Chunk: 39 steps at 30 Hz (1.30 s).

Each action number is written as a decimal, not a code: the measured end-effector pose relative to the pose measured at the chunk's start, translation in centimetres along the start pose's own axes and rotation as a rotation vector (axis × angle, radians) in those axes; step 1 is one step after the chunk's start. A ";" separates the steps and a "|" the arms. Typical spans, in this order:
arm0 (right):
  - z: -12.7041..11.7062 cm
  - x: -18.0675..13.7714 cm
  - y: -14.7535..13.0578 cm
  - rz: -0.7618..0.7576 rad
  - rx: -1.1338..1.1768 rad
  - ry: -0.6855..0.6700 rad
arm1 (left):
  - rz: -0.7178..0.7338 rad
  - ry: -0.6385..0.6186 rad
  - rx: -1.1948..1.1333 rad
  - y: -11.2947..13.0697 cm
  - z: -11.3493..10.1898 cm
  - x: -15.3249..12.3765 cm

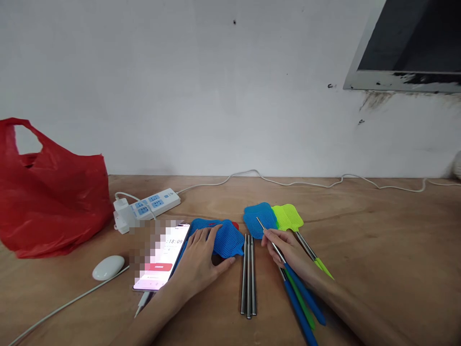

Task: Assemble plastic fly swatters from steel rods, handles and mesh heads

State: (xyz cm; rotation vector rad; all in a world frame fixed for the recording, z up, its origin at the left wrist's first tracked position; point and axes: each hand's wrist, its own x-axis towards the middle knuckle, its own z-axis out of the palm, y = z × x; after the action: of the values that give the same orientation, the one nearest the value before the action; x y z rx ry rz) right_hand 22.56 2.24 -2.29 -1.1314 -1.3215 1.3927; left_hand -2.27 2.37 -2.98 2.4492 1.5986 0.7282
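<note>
The phone (163, 262) lying on the bench (378, 240) is displaying the digits "18:09" on its screen. The red button below them is showing text too small to read.

Shiny metal rods (248, 274), plastic mesh swatter heads (226, 238), matt wooden table (378, 240)

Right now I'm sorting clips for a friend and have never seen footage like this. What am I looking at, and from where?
No machine here: a person's two bare hands, filmed by a camera worn on the head, looking down at a wooden table. The left hand rests flat on a pile of blue swatter heads. The right hand pinches a thin metal rod that runs to a blue swatter, beside a green swatter. Loose metal rods lie between the hands. A phone, power strip and red bag sit to the left.
</note>
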 end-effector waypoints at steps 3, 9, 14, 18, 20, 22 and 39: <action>0.0 0.0 -0.1 -0.002 -0.005 0.001 | -0.006 0.003 -0.021 0.0 0.0 0.1; -0.1 0.0 -0.2 -0.003 -0.028 -0.007 | -0.031 0.027 -0.090 0.6 -0.7 0.4; -0.2 0.0 -0.5 0.006 -0.070 -0.059 | -0.091 0.106 -0.261 1.4 -1.8 0.6; 0.0 -0.3 -0.8 0.028 -0.102 -0.172 | -0.143 0.158 -0.356 1.4 -1.9 0.7; 0.2 -0.6 -1.0 0.042 -0.115 -0.231 | -0.170 0.171 -0.383 1.3 -1.9 0.7; 0.3 -0.8 -1.2 0.046 -0.124 -0.272 | -0.203 0.170 -0.409 1.3 -1.9 0.7; 0.1 -0.6 -0.8 0.013 -0.152 -0.334 | -0.204 0.227 -0.352 1.5 -2.0 0.7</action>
State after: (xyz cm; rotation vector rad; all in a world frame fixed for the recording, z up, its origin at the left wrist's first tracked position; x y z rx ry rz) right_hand 22.55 1.69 -1.48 -1.0364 -1.6822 1.5603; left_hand -1.77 2.02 -0.46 1.9834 1.5979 1.1705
